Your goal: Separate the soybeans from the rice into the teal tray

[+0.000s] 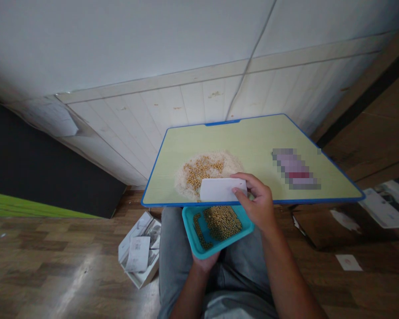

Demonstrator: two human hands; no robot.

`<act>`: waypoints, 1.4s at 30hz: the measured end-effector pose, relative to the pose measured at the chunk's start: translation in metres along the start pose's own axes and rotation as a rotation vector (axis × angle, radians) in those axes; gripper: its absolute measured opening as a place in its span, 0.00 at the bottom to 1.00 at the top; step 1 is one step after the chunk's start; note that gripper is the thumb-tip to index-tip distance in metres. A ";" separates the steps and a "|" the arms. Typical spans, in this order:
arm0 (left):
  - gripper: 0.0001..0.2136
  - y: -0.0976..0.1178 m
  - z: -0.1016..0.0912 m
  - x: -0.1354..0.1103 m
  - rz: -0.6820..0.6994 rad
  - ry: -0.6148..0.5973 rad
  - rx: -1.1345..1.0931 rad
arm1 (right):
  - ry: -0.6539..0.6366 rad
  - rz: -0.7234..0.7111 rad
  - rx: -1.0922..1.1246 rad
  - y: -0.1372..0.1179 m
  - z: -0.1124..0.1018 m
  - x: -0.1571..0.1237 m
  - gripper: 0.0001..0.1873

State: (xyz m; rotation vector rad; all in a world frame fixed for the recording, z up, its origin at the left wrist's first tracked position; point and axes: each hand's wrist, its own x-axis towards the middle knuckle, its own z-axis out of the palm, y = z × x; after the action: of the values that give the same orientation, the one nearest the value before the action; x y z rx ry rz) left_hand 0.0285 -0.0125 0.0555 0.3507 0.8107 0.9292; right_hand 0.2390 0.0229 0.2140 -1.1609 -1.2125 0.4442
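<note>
My right hand (257, 199) pinches a white card (221, 189), held just over the table's front edge. Beside the card lie yellow soybeans (199, 170) on a spread of pale rice-like grains (231, 161). Below the edge, my left hand (206, 261) supports a turquoise plastic tray (202, 254) from underneath; its fingers are mostly hidden by the tray. Inside the tray is a layer of soybeans (222, 221), with bare plastic showing toward its left part.
The table (259, 133) has a pale green top and blue rim, against a white panelled wall (146, 113). A blurred-out flat item (294, 170) lies at its right. On the wooden floor stands a white box of papers (139, 252); cardboard (342, 230) lies at right.
</note>
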 end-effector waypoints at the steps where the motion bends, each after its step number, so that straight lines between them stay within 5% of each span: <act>1: 0.34 -0.001 -0.001 0.001 -0.023 -0.012 -0.025 | 0.005 -0.004 -0.003 0.000 0.001 0.000 0.15; 10: 0.23 0.000 -0.004 0.002 -0.099 -0.011 -0.123 | -0.050 -0.029 -0.026 -0.004 0.014 -0.001 0.14; 18: 0.23 0.001 -0.007 0.002 -0.083 -0.002 -0.108 | -0.065 -0.024 -0.028 -0.003 0.011 -0.002 0.13; 27: 0.25 0.003 -0.008 -0.001 -0.109 0.055 -0.083 | 0.071 -0.013 -0.071 -0.003 0.005 -0.004 0.14; 33: 0.27 0.008 -0.002 -0.005 -0.141 0.019 -0.085 | -0.011 -0.007 -0.059 -0.004 0.006 -0.007 0.17; 42: 0.28 -0.001 -0.012 -0.001 -0.135 0.023 -0.143 | 0.149 0.038 -0.188 0.007 -0.001 -0.004 0.19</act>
State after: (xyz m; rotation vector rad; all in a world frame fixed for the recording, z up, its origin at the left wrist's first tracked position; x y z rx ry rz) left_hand 0.0197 -0.0148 0.0481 0.1593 0.7746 0.8602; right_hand 0.2403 0.0218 0.2060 -1.3552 -1.1217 0.2708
